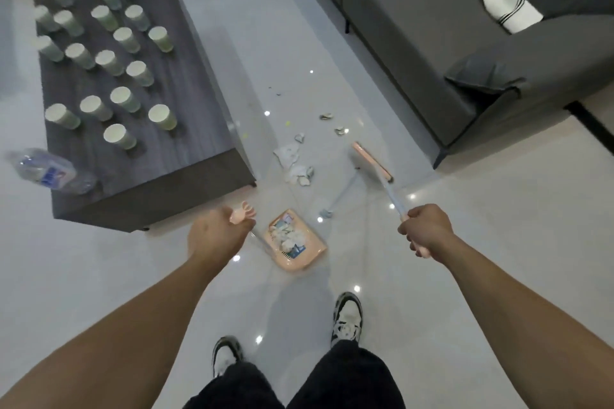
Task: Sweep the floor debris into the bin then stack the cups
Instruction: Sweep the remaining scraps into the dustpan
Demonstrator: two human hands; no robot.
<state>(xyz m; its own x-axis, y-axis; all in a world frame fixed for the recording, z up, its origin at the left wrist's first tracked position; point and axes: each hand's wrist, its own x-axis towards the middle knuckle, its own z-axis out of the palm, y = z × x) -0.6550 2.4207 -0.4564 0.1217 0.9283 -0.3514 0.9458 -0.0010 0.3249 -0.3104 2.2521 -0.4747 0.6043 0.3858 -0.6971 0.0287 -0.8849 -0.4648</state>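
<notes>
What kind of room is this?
Probably a living room: a grey sofa faces a low dark coffee table covered with paper cups, on a shiny tiled floor.

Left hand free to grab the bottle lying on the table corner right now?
Probably not: the left hand grips the dustpan handle, so it is occupied. The water bottle lies unobstructed on the coffee table corner, off to that hand's left.

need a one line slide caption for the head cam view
Right hand sweeps a pink broom toward paper scraps; left hand holds the part-filled dustpan beside a table of cups.
</notes>
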